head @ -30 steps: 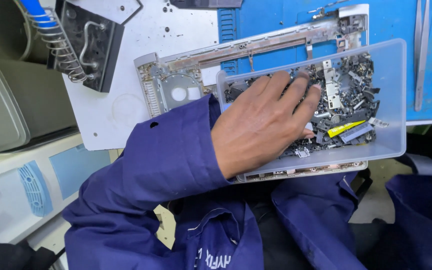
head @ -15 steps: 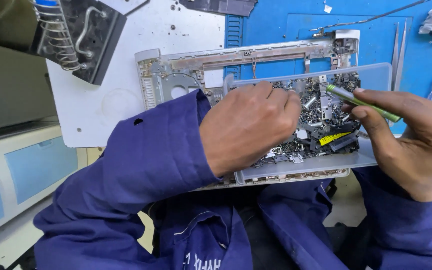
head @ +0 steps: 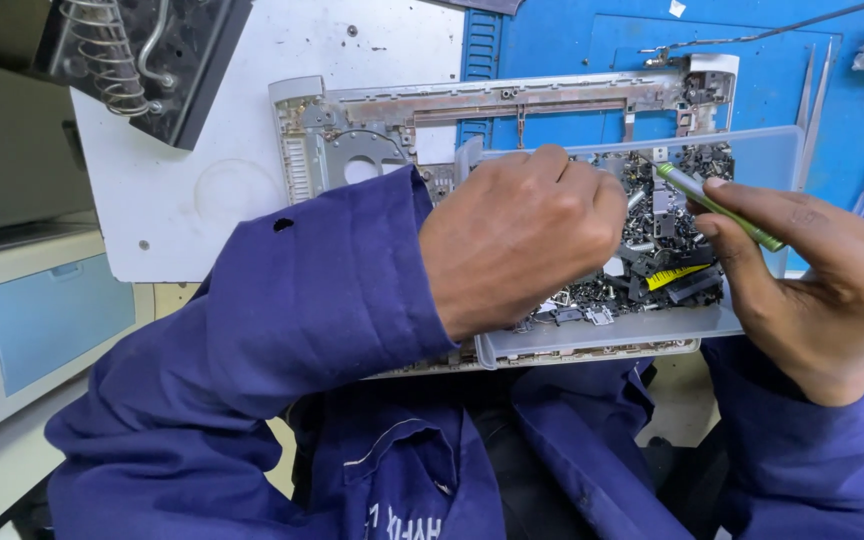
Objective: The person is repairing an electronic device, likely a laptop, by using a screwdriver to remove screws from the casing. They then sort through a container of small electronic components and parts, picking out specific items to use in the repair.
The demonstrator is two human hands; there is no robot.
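Sorting small dark metal parts (head: 664, 262) in a clear rectangular plastic tray (head: 612, 338), frame centre.
Left hand (head: 522, 235) fingers curled into the parts, grip hidden; right hand (head: 822, 275) fingers clamped on a slim green screwdriver (head: 717, 205), long axis pointing upper left.

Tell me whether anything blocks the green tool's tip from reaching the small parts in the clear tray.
Nothing visible does. The right hand holds the green tool directly over the parts; the left hand digs in the clear tray beside it.

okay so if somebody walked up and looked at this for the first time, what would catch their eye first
Probably the clear plastic tray at centre, heaped with small dark metal parts, with the left hand dug into the pile. Next, the right hand at the tray's right edge, holding a slim green tool over the parts. Behind the tray lies a stripped grey laptop frame on a blue mat.
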